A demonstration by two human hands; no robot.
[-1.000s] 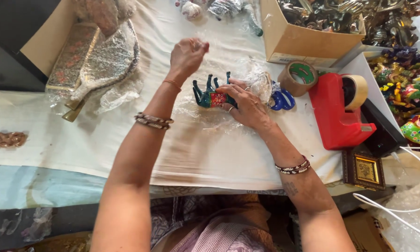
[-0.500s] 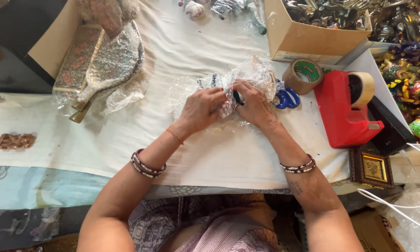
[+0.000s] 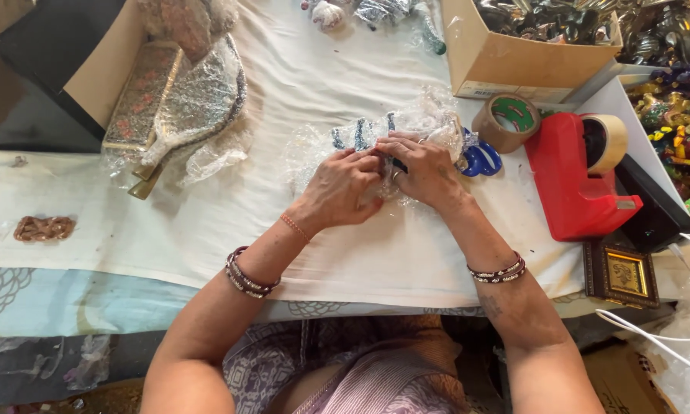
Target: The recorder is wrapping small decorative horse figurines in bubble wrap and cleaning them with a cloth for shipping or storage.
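Both hands now meet over the small dark-blue painted figurine, which lies on the white cloth-covered table inside a sheet of clear bubble wrap. A second ago the left hand was lifted clear above the table and the figurine's green, red and blue body lay mostly bare; half a second ago that hand had come down onto it, and now the plastic is drawn over most of the piece, so only a few dark upright parts show through. The left hand is closed narrowly, its fingers pinching the wrap against the figurine, while the right hand curls over the other side, fingers bent and pressing the film down. The change reads as the wrapping closing round the figurine, with the bundle pinned by both hands rather than loose. Just beside the right hand lie blue-handled scissors, partly under the wrap, then a brown roll of packing tape and a red tape dispenser. A cardboard box of metal figures stands behind them, a small gold-framed picture lies at the table edge, and an ornate paddle-shaped piece in plastic rests well apart on the left.
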